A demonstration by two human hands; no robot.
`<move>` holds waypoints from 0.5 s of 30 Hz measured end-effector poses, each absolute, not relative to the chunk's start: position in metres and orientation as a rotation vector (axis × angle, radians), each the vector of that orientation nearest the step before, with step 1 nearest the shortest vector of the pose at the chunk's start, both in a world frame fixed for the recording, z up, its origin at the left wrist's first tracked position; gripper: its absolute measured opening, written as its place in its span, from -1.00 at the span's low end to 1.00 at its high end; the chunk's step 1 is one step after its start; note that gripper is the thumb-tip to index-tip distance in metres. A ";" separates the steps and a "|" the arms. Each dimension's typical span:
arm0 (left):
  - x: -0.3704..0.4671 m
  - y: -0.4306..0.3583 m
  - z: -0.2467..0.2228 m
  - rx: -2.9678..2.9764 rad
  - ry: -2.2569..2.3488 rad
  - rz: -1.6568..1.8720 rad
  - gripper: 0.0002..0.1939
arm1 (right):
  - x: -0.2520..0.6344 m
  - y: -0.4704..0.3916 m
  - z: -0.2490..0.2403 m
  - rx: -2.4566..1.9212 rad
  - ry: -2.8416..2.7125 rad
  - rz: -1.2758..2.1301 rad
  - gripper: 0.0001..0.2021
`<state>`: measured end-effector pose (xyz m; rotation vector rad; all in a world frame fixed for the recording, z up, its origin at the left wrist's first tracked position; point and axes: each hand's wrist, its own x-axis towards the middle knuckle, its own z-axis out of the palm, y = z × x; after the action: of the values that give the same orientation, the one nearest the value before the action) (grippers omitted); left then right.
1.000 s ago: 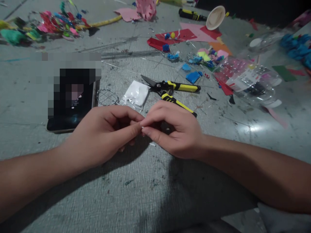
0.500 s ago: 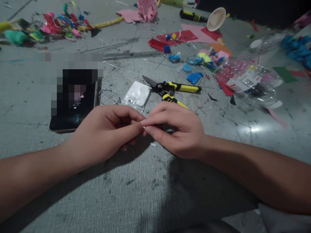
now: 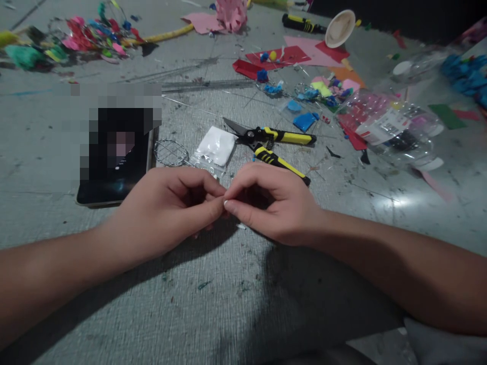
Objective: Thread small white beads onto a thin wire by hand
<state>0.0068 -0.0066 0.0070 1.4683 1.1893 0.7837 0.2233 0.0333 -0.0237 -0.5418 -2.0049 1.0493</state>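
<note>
My left hand [image 3: 177, 205] and my right hand [image 3: 276, 203] meet fingertip to fingertip above the table, each closed in a pinch. A tiny white piece of what looks like modelling clay [image 3: 227, 204] shows between them, mostly hidden by the fingers. Just beyond lies a clear bag with a soft white block of clay [image 3: 216, 146]. To its left is a small twisted-wire ring [image 3: 171, 152] with wires crossing it. Yellow-and-black pruning shears [image 3: 266, 139] lie with blades spread behind my right hand. A little white sliver [image 3: 241, 226] rests on the table under my fingers.
A dark phone [image 3: 110, 187], partly blurred out, lies left of the ring. Coloured clay on wire [image 3: 99, 38] is at the back left. Red paper [image 3: 289, 57], a paper cup [image 3: 340, 29] and a clear plastic bottle [image 3: 395, 124] lie at the back and right.
My fingertips have shifted slightly against each other, and my right index finger is more arched. More of the shears' lower handle and of the wire ring shows. Things on the table have stayed put.
</note>
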 end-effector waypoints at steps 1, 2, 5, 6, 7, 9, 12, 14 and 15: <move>0.007 -0.007 0.007 1.469 1.187 0.789 -0.88 | 0.224 0.034 -0.023 -0.568 -1.996 1.116 -0.93; 0.007 -0.007 0.006 1.464 1.185 0.800 -0.89 | 0.224 0.034 -0.022 -0.594 -1.983 1.186 -0.92; 0.007 -0.008 0.004 1.429 1.168 0.839 -0.89 | 0.225 0.038 -0.022 -0.614 -1.907 1.388 -0.85; 0.007 -0.008 0.004 1.407 1.157 0.845 -0.90 | 0.226 0.040 -0.022 -0.591 -1.871 1.453 -0.81; 0.007 -0.009 0.004 1.382 1.147 0.845 -0.91 | 0.225 0.041 -0.023 -0.561 -1.829 1.515 -0.79; 0.009 -0.009 0.005 1.320 1.129 0.840 -0.92 | 0.225 0.043 -0.024 -0.506 -1.737 1.608 -0.75; 0.010 -0.008 0.006 1.254 1.150 0.850 -0.90 | 0.223 0.042 -0.025 -0.507 -1.634 1.628 -0.80; 0.011 -0.008 0.006 1.271 1.169 0.855 -0.89 | 0.223 0.039 -0.025 -0.554 -1.651 1.564 -0.85; 0.011 -0.008 0.006 1.298 1.171 0.851 -0.88 | 0.223 0.038 -0.024 -0.579 -1.685 1.516 -0.86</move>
<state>0.0105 -0.0084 0.0060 1.2975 1.1707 0.8514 0.2229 0.0376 -0.0242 -0.5788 -1.6851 1.5157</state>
